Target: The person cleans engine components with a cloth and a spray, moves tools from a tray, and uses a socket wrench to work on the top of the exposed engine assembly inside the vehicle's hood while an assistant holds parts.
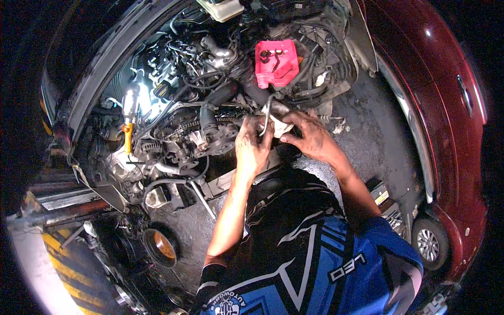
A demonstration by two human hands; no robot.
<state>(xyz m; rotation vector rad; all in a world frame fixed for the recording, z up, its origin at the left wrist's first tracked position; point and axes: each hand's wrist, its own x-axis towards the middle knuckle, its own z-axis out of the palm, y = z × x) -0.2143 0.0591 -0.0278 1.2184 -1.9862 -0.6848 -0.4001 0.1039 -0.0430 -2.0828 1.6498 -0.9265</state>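
Observation:
My left hand [253, 146] and my right hand [313, 137] are close together over the front edge of an opened engine bay. Both have their fingers closed on a whitish rag [282, 125] that looks crumpled between them. A thin, pale curved edge rises above the left fingertips; whether it belongs to the rag or to a part inside it, I cannot tell. Dark smudges mark the right hand. Just left of my hands lies the engine [218, 144], with its chain and pulleys exposed.
A pink cut-open container [283, 65] holding small dark parts rests beyond my hands. At the left, a lit work lamp [128, 134] with a yellow handle stands in the bay. A hose and a metal bar [202, 199] jut out at the front. A dark red car [446, 131] is parked at right.

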